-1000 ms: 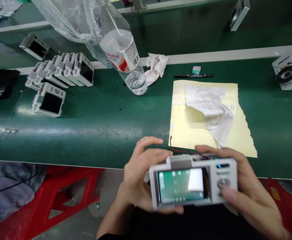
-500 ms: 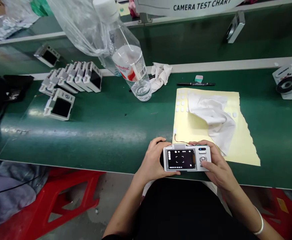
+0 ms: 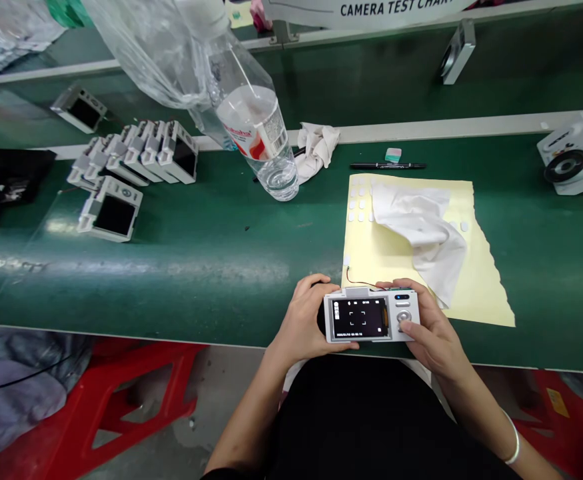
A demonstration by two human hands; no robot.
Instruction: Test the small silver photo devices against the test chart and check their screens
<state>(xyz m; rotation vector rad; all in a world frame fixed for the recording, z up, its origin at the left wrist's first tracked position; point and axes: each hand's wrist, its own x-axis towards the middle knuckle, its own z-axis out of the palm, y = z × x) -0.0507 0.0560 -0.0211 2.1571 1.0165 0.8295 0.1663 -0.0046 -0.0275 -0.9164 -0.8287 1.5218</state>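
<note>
A white digital camera (image 3: 361, 317) is held level above the bench's front edge, its screen lit with focus brackets and facing me. My left hand (image 3: 307, 315) is closed around its left end. On the right end my right hand (image 3: 434, 327) grips the body, with the thumb on the round control pad and fingers behind the top edge. A thin reddish wire loops out from the camera's top towards the left. Just beyond lie a torn yellow sheet (image 3: 486, 293) with small white stickers and a crumpled white cloth (image 3: 416, 213) on it.
A water bottle (image 3: 258, 127) stands mid-bench beside a plastic bag (image 3: 141, 53) and crumpled tissue (image 3: 317, 150). Several white cameras (image 3: 136, 157) stand at left. A black pen (image 3: 388, 166) lies behind the sheet. Another white camera (image 3: 576, 157) stands far right.
The view has shifted slightly, so the bench things appear a little further left. Both hands keep the same hold on the camera, and its screen still shows focus brackets.
</note>
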